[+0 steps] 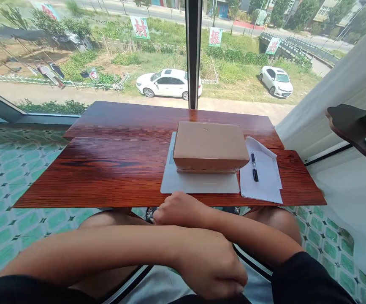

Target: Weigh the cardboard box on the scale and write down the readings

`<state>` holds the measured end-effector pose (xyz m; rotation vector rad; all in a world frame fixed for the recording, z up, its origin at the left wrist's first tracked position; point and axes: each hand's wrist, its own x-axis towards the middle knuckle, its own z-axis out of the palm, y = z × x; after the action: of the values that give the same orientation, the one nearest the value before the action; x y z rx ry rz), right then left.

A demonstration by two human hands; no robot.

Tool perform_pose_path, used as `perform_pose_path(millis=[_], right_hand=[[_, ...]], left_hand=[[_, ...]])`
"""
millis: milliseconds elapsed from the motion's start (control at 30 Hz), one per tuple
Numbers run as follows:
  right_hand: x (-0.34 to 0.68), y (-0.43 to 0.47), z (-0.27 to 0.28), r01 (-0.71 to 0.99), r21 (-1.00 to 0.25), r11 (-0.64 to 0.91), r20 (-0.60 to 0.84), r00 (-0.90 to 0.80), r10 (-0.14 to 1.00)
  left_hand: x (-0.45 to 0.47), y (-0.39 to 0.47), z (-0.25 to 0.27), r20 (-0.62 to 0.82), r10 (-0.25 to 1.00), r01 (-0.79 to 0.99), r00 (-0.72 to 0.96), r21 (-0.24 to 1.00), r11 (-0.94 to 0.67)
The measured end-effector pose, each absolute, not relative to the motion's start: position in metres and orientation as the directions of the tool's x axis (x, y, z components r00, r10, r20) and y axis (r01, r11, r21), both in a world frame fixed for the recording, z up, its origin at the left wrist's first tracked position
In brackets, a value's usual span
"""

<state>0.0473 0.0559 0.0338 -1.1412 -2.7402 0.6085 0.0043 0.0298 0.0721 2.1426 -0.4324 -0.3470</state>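
Presently, left hand [214, 261] and right hand [179, 209] lie short of the table [107, 181], fingers of each curled together. 1 box [211, 143] sits on a grey slab [201, 183] there, beyond and apart from the 2 hands, nearer the right one.

We note: box [210, 141], plain brown; papers [267, 183], white; pen [255, 169], mostly black; desk [107, 173], red-brown, dark-grained; floor tiles [12, 177], green and white.

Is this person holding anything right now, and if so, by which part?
Nothing that shows: the left hand and right hand are both curled, palms hidden, and the cardboard box sits untouched.
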Motion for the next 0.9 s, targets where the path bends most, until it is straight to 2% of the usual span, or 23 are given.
perform_pose_path(millis=[133, 233, 367, 533, 700, 800, 900], right_hand=[[0.071, 0.045, 0.052, 0.712, -0.285, 0.642, 0.012, -0.667, 0.745], [0.088, 0.04, 0.07, 0.781, -0.239, 0.577, 0.003, -0.594, 0.805], [0.103, 0.039, 0.09, 0.832, -0.258, 0.492, 0.006, -0.508, 0.861], [0.111, 0.045, 0.091, 0.85, -0.259, 0.459, 0.046, -0.464, 0.885], [0.119, 0.051, 0.078, 0.866, -0.278, 0.417, 0.103, -0.404, 0.909], [0.132, 0.052, 0.075, 0.863, -0.338, 0.376, 0.265, -0.296, 0.918], [0.15, 0.054, 0.079, 0.842, -0.418, 0.342, 0.512, -0.093, 0.854]], left_hand=[[0.002, 0.024, 0.086, -0.065, -0.36, -0.253, 0.931, 0.598, -0.76], [-0.001, 0.023, 0.099, -0.031, -0.292, -0.227, 0.956, 0.553, -0.802], [-0.003, 0.03, 0.119, 0.006, -0.169, -0.138, 0.986, 0.607, -0.783], [-0.007, 0.042, 0.129, 0.033, -0.084, -0.082, 0.996, 0.721, -0.688], [-0.011, 0.048, 0.12, 0.065, 0.028, -0.029, 0.998, 0.738, -0.674], [-0.016, 0.053, 0.116, 0.112, 0.153, 0.021, 0.982, 0.739, -0.674], [-0.023, 0.067, 0.11, 0.24, 0.374, 0.067, 0.896, 0.76, -0.647]])
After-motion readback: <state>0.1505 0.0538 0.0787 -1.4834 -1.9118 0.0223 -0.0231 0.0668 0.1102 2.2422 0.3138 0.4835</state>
